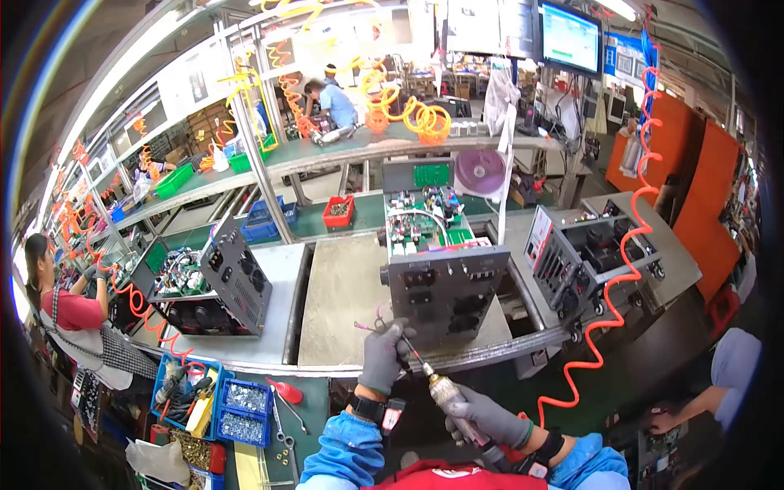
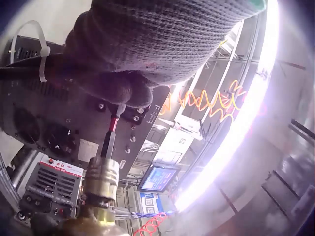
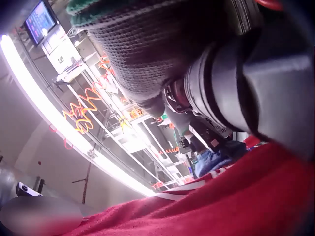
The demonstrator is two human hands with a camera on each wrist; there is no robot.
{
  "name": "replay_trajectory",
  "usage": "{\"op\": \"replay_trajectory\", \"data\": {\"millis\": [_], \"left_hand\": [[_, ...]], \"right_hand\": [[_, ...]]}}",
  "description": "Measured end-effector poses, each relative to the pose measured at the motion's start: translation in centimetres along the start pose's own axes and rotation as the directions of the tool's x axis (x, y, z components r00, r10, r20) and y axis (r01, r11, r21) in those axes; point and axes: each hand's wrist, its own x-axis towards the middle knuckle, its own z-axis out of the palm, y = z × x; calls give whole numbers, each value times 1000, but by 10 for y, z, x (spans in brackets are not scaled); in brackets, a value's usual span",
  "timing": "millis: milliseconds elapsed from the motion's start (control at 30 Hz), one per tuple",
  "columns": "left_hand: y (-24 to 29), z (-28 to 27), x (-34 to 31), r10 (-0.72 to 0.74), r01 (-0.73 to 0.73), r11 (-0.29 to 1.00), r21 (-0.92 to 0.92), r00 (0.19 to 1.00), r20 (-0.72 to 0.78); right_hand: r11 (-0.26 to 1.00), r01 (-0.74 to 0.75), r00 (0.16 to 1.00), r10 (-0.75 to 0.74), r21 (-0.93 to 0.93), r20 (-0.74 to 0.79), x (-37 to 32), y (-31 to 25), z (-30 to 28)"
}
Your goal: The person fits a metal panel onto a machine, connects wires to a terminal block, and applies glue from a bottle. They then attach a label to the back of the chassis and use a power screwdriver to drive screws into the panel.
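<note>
In the head view my gloved right hand (image 1: pixel 490 415) grips a power screwdriver (image 1: pixel 447 394), its body slanting up and left. The bit (image 2: pixel 109 140), banded in red, reaches the gloved left hand (image 1: pixel 381 359), whose fingertips pinch at its tip. What small piece sits there I cannot tell. A thin cable with a pinkish end (image 1: pixel 360 326) shows just beyond the left hand. A dark cable with a white tie (image 2: pixel 44 51) crosses beside that hand in the left wrist view. Ahead stands an opened machine (image 1: pixel 445 298) with a dark panel, circuit boards behind it.
Similar machines stand left (image 1: pixel 237 273) and right (image 1: pixel 584 253) on the conveyor line. Blue bins of screws (image 1: pixel 245 396), scissors (image 1: pixel 282 433) and a tool bin (image 1: pixel 184 396) sit at lower left. A coiled red air hose (image 1: pixel 604 322) hangs at right. Other people work at both sides.
</note>
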Motion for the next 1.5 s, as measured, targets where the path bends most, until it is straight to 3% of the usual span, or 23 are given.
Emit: {"op": "replay_trajectory", "data": {"millis": [233, 333, 467, 533, 633, 733, 967, 1067, 1100, 1167, 1300, 1400, 1500], "left_hand": [[2, -29, 18, 65, -71, 997, -26, 977, -203], [4, -32, 10, 37, -49, 996, -73, 987, -154], [-6, -4, -16, -123, 112, 987, -111, 988, -91], [-2, 13, -33, -167, 171, 981, -88, 984, 56], [1, 27, -49, -214, 219, 976, -14, 966, 147], [-4, 32, -54, -194, 208, 976, -63, 963, 185], [-1, 40, -58, -156, 148, 985, 84, 982, 108], [-1, 39, -58, -152, 148, 988, 48, 981, 122], [1, 40, -59, -128, 121, 991, 62, 983, 129], [11, 43, -64, -83, 70, 993, 92, 986, 146], [25, 62, -70, -75, 71, 997, 41, 992, 98], [18, 57, -66, -65, 52, 995, 91, 985, 158], [11, 45, -62, -106, 91, 992, 83, 974, 200]], "right_hand": [[999, 2, 1000, -3, -44, -25, 4, -3, 10], [995, 87, 990, -91, -38, -112, 6, -6, 16], [974, 226, 945, -222, -14, -240, 19, -17, 16], [960, 279, 930, -275, -19, -243, 23, -27, 17], [941, 338, 911, -330, -13, -246, 28, -30, 17], [933, 358, 906, -351, -12, -237, 33, -34, 16], [920, 381, 882, -390, -86, -263, 44, -34, 19], [925, 373, 911, -350, 76, -217, 44, -36, 22], [881, 311, 949, -304, 356, -77, 47, -32, 16], [623, 24, 925, -310, 782, 220, 53, -21, 1], [517, -48, 890, -366, 855, 271, 50, -28, 10], [765, 173, 968, -247, 620, 36, 48, -26, 7], [817, 193, 973, -230, 543, 0, 49, -26, 7]]}}
